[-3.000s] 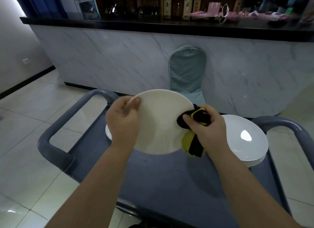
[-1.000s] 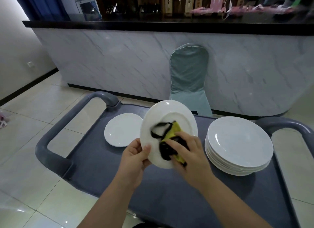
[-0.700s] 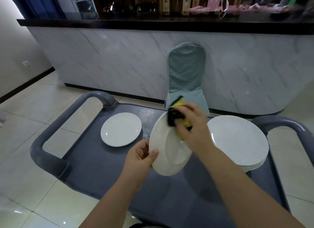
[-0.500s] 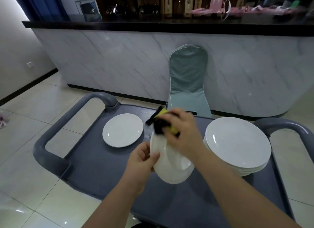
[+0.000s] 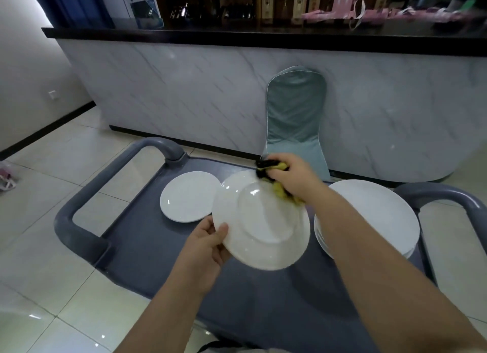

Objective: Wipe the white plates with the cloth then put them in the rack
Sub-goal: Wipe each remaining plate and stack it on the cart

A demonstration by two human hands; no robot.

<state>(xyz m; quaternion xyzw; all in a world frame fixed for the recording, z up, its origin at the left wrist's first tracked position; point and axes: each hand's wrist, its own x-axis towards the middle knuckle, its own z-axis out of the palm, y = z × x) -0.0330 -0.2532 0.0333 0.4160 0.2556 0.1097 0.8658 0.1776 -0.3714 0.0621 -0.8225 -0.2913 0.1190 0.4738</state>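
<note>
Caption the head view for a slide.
The left hand grips a white plate over the grey cart while the right hand wipes its rim with a cloth.

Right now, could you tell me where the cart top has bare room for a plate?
Bare: the near-left cart top, bordered by the left handle, the single plate and the left hand. Crowded: the plate stack fills the right side; the held plate and cloth hang over the middle.
</note>
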